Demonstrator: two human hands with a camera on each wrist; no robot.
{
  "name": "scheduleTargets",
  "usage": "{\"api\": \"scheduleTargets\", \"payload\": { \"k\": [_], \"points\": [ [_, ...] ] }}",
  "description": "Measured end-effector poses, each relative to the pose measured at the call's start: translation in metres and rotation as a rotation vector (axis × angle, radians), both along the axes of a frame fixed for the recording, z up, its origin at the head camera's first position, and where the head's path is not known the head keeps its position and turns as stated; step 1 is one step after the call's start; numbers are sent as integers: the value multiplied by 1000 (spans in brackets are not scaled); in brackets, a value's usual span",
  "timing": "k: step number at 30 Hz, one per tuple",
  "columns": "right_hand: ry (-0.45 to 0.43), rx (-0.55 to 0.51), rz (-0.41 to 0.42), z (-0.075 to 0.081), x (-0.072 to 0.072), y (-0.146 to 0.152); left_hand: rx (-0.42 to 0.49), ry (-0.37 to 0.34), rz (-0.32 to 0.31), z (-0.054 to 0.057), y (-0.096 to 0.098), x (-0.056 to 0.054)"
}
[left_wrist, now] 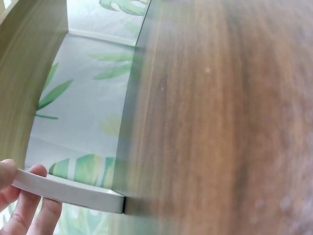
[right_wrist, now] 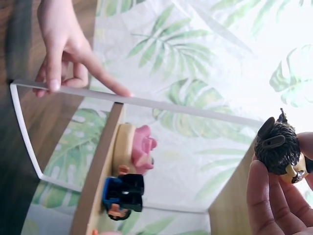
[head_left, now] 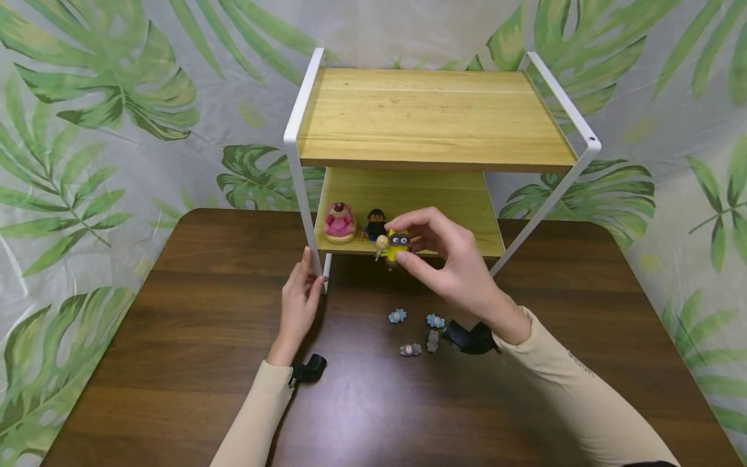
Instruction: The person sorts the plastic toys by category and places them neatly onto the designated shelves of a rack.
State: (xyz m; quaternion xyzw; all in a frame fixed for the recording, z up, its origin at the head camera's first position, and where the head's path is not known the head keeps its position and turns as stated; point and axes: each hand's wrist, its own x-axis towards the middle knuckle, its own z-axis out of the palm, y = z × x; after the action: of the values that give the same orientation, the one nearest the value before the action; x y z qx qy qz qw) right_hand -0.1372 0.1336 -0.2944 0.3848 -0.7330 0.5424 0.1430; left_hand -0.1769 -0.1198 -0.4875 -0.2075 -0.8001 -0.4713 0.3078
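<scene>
By the right hand (head_left: 446, 259), a yellow toy (head_left: 399, 242) is pinched between thumb and fingers near the front edge of the lower shelf (head_left: 408, 191). It is probably light, hard and slightly slippery, best gripped round its body. By the left hand (head_left: 299, 299), the white shelf leg (head_left: 301, 198) is lightly held.

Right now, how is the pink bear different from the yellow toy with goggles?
The pink bear sits on the lower shelf, while the yellow toy is pinched in the right hand, held off the shelf. The pink bear has a pale round base under it; the yellow toy has goggles round its eyes. The pink bear also looks wider than the yellow toy. Both are small figures whose faces show in the head view.
</scene>
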Motion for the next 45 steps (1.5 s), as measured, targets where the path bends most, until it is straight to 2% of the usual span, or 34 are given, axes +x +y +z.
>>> {"api": "scheduleTargets", "payload": {
  "k": [14, 31, 45],
  "points": [
    [50, 10, -3, 25, -6, -2, 0, 16, 5, 0, 0, -1],
    [82, -39, 25, 54, -14, -6, -3, 10, 3, 0, 1, 0],
    [119, -56, 6, 71, -27, -17, -2, 8, 6, 1, 1, 0]
  ]
}}
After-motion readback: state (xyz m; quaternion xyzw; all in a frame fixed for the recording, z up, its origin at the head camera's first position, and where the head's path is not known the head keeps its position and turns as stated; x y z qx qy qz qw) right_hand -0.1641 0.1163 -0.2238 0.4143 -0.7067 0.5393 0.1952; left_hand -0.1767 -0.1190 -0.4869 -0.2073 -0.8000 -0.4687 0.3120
